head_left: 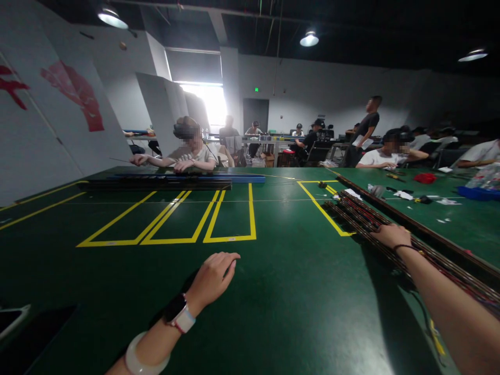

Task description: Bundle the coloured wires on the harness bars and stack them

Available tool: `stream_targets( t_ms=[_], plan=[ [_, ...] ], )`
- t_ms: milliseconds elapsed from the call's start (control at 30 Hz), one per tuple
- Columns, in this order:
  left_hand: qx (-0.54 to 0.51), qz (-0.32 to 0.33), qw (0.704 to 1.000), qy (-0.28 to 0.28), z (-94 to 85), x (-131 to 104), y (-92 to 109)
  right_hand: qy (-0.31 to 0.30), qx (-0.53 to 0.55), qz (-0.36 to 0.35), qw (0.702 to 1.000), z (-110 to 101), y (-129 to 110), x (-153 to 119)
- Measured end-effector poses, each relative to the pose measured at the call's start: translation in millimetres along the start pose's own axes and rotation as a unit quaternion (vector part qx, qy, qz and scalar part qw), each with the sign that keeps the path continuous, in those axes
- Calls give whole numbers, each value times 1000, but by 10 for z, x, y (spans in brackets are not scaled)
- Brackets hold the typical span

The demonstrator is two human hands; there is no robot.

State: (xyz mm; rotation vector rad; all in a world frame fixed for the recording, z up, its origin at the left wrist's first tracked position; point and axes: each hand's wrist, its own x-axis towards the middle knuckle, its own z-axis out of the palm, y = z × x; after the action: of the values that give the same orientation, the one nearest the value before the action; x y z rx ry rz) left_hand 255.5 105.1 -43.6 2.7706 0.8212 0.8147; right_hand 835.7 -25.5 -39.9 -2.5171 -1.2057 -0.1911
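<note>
My left hand [214,278], with a watch and a pale bangle on its arm, rests on or just above the green table [273,291]. Its thumb and forefinger are apart and nothing shows between them. On the right, my right hand [391,236] lies on a long bundle of thin brown rods [361,216], fingers bent over its upper side. The fingertips are small and partly hidden, so whether they grip a rod is unclear. The bundle runs from the table's middle right toward the lower right corner.
Yellow tape outlines [167,242] mark the table. Beyond them lie dark and blue long bars [253,179], near a seated person's hands. A long dark rail [414,226] runs beside the bundle. Farther right are a red item [425,178], scraps and a blue tray [478,193].
</note>
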Motion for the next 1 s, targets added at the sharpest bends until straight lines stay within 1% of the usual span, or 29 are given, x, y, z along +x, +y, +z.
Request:
stream_targets(
  t_ms=[100,167,233,300,433,500,567,667,733,800,900,967,1000],
  plan=[
    [-6,-2,1000,-4,0,-9,-1,28,-101,41,994,-4,-48,-54],
    [-13,-4,1000,-8,3,-17,-5,39,-118,32,992,-44,-97,-104],
    [-19,-6,1000,-11,8,-25,-10,49,-110,21,992,-123,-157,-144],
    [-21,-6,1000,-11,17,-33,-15,55,-81,9,995,-245,-225,-159],
    [-23,-7,1000,-15,38,-51,-35,70,-15,-21,997,-573,-398,-120],
    [-29,-11,999,-20,46,-58,-44,85,-6,-52,995,-739,-532,-103],
    [-31,-16,999,-22,46,-56,-42,102,-12,-93,990,-877,-718,-116],
    [-24,-19,999,-19,27,-39,-14,117,-43,-167,978,-996,-1097,-204],
    [-20,-20,999,-17,12,-30,9,132,-88,-223,962,-1004,-1393,-296],
    [-22,-21,999,-17,2,-28,22,154,-137,-288,935,-956,-1686,-397],
    [-30,-24,999,-17,5,-37,23,177,-218,-379,882,-799,-2068,-533],
    [-29,-20,999,-15,12,-42,22,168,-248,-425,854,-666,-2283,-604],
    [-26,-15,999,-13,15,-44,24,155,-252,-441,848,-601,-2386,-634]
  ],
)
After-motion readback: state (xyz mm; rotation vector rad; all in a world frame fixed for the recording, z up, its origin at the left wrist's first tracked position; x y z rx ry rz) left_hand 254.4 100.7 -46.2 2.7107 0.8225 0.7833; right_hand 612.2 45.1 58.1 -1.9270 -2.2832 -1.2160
